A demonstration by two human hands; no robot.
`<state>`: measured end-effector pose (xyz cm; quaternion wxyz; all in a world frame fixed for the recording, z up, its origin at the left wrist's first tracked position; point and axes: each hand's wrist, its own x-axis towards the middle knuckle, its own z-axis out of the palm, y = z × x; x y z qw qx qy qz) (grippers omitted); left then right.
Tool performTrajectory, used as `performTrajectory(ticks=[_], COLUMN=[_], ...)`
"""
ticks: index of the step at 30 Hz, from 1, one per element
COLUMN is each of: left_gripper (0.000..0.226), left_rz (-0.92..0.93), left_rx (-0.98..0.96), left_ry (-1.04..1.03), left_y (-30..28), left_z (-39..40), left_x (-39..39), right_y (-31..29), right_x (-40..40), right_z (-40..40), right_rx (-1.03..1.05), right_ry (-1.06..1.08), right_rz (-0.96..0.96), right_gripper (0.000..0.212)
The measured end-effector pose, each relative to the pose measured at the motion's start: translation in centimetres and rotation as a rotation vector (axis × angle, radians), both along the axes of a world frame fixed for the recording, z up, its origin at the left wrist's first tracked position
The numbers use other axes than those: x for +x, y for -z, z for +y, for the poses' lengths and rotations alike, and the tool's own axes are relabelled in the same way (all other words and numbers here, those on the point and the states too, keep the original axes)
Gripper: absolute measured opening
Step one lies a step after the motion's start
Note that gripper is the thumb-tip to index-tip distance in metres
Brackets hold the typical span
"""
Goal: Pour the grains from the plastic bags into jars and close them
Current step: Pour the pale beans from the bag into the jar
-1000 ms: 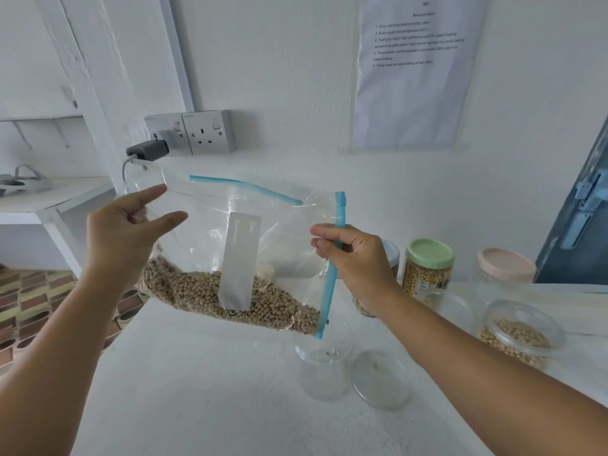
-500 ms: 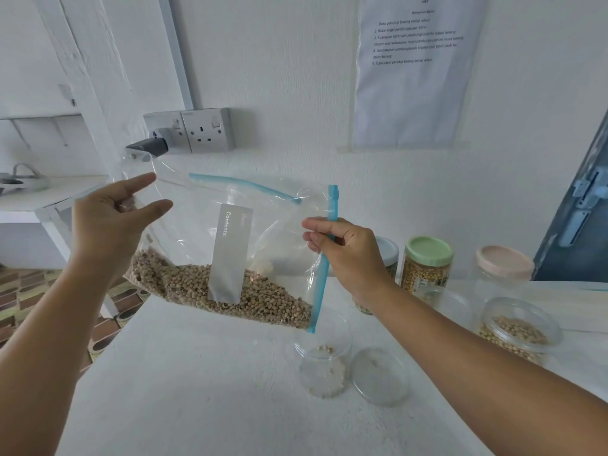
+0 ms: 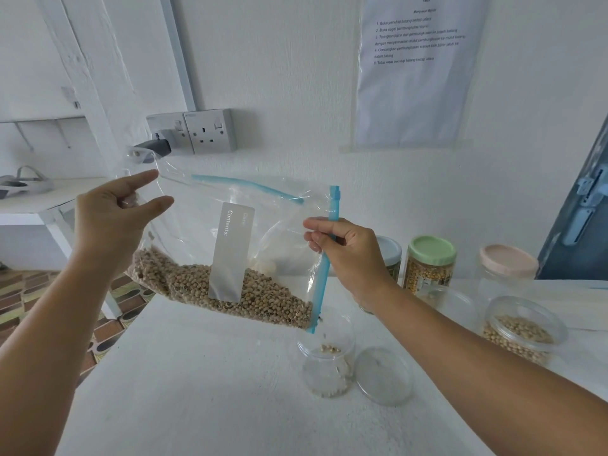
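Both hands are up over the white table [image 3: 204, 373] with the clear plastic zip bag with a blue seal strip [image 3: 210, 205] held between them. The left hand [image 3: 112, 222] grips the bag's bottom corner, thumb and forefinger stretched out. The right hand [image 3: 348, 255] pinches the blue seal edge, fingers curled round it. The bag is tipped — pale speckled beans [image 3: 230, 291] heaped toward its low right corner, right above the open clear plastic jar [image 3: 325, 357]. A few beans lie in that jar already. Its clear round lid [image 3: 384, 375] lies flat just beside it. More jars stand at the right — a green-lidded jar [image 3: 429, 264], a pink-lidded jar [image 3: 508, 268], and an open jar of beans [image 3: 519, 327].
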<state>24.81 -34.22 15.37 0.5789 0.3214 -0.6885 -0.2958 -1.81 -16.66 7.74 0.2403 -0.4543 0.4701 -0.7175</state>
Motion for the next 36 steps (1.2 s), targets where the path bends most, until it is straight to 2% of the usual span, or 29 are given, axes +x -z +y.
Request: performTrajectory(ticks=[11,21,36], left_gripper=[0.049,0.039,0.040], left_rz=[-0.004,0.003,-0.002], left_rx=[-0.011,0.004,-0.013], left_ry=[-0.004,0.045,0.026], left_y=[-0.1,-0.2,-0.2], left_z=[0.2,-0.7,-1.0], left_x=[-0.5,-0.2,-0.3], right_y=[0.3,0.2,0.5], right_x=[-0.2,-0.2,-0.5], right_z=[0.1,0.1,-0.2], right_rx=[0.007,0.004,0.015], right_ry=[0.006,0.001,0.005], right_rz=[-0.017,-0.013,-0.027], right_gripper=[0.026,0.027,0.025])
